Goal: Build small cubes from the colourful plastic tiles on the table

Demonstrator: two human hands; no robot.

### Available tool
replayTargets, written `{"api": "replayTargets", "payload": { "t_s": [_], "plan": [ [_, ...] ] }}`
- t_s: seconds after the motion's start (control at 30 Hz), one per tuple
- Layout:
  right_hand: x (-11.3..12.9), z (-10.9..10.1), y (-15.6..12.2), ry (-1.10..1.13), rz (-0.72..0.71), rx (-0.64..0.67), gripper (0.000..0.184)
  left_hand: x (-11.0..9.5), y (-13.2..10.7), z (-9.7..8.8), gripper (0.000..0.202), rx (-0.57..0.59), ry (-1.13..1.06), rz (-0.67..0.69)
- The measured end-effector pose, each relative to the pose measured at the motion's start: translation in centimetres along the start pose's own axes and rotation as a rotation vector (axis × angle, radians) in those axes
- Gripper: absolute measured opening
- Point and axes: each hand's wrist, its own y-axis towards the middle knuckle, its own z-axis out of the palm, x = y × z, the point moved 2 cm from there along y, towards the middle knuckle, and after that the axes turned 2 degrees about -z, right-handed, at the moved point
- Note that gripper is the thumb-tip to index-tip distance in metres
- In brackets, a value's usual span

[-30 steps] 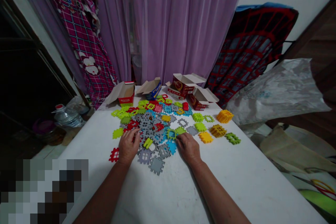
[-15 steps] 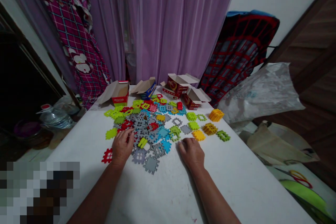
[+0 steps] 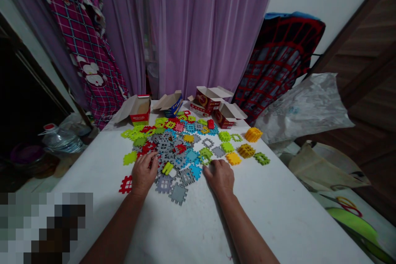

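Note:
A heap of flat interlocking plastic tiles (image 3: 165,144) in grey, red, blue and lime covers the middle of the table. At the heap's left edge rests my left hand (image 3: 144,174), fingers bent and thumb apart, over red and grey tiles; nothing is visibly held. My right hand (image 3: 220,177) lies palm down on the table with fingers loosely bent, just below a light green window tile (image 3: 206,154), and no tile shows in it. Between the hands are a grey solid tile (image 3: 178,194), a blue tile (image 3: 196,171) and a small lime piece (image 3: 167,168).
Opened cardboard boxes stand along the back, among them a red box (image 3: 140,111) and a blue box (image 3: 173,107). Yellow tile stacks (image 3: 246,151) and a green tile (image 3: 262,158) sit to the right on the white table (image 3: 278,206). A red tile (image 3: 126,185) lies beside my left hand.
My right hand has slid left, closer to the heap, and its thumb and fingers look more spread. My left hand stays in place. The view has shifted slightly.

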Motion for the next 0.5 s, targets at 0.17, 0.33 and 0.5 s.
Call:
{"api": "replayTargets", "payload": {
  "t_s": [0.17,0.33,0.5],
  "plan": [
    [-1.5,0.0,-0.5,0.138,0.004,-0.021,0.03,0.0,0.0,0.0,0.028,-0.038,0.007,0.038],
    [-5.2,-0.9,-2.2,0.199,0.061,-0.067,0.033,-0.1,0.1,-0.2,0.028,-0.07,0.007,0.092],
    [-12.0,-2.7,-3.1,0.286,0.179,-0.148,0.044,-0.3,0.3,-0.5,0.027,-0.074,0.009,0.104]
  ]
}}
